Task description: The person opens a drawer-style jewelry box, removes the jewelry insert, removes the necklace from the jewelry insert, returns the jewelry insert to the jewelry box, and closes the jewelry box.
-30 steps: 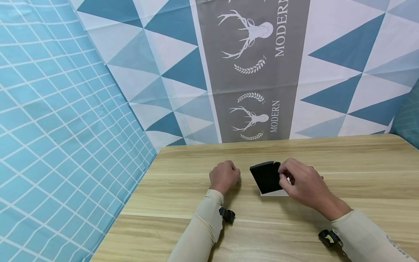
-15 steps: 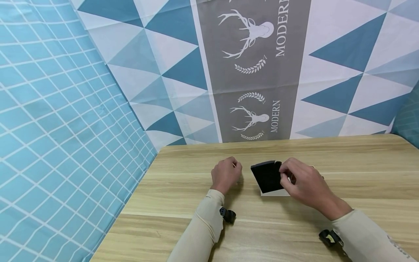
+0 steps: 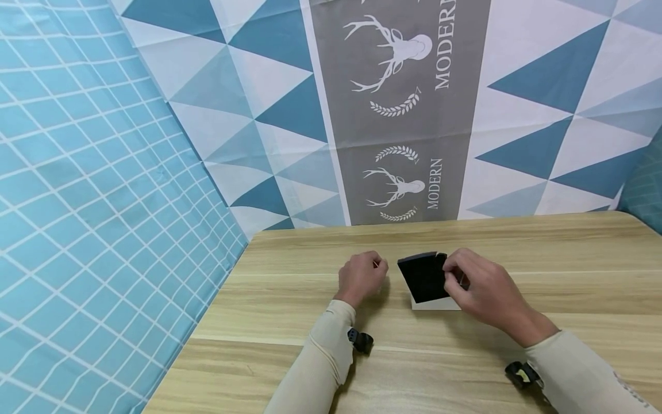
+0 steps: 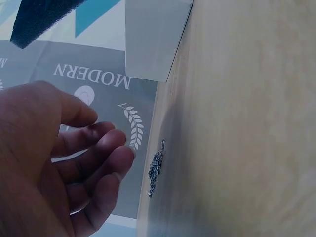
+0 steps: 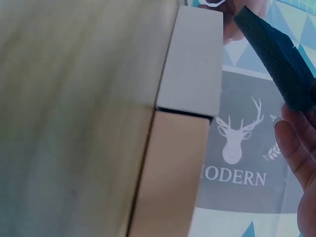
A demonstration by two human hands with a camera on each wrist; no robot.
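In the head view, pinched at the right edge between thumb and fingers of the right hand (image 3: 488,287): a black foam pad (image 3: 421,279), tilted, with a small slit in the upper edge. Below it, on a wooden table (image 3: 579,276), a white box (image 3: 434,306), partly hidden by pad and hand. Left of the pad — near, but apart from it — the left hand (image 3: 363,276), with curled fingers. Behind, a patterned cloth (image 3: 279,103) of triangles and deer heads. In the left wrist view, the left hand from the palm side, relaxed, with loosely bent fingers; near the fingertips, a silvery textured strand (image 4: 156,169), apparently on the table — contact with the hand impossible to tell. In the right wrist view, the white box and a tan box section (image 5: 173,173), end to end with a dark seam between; clear of both, the pad, gripped near its end.
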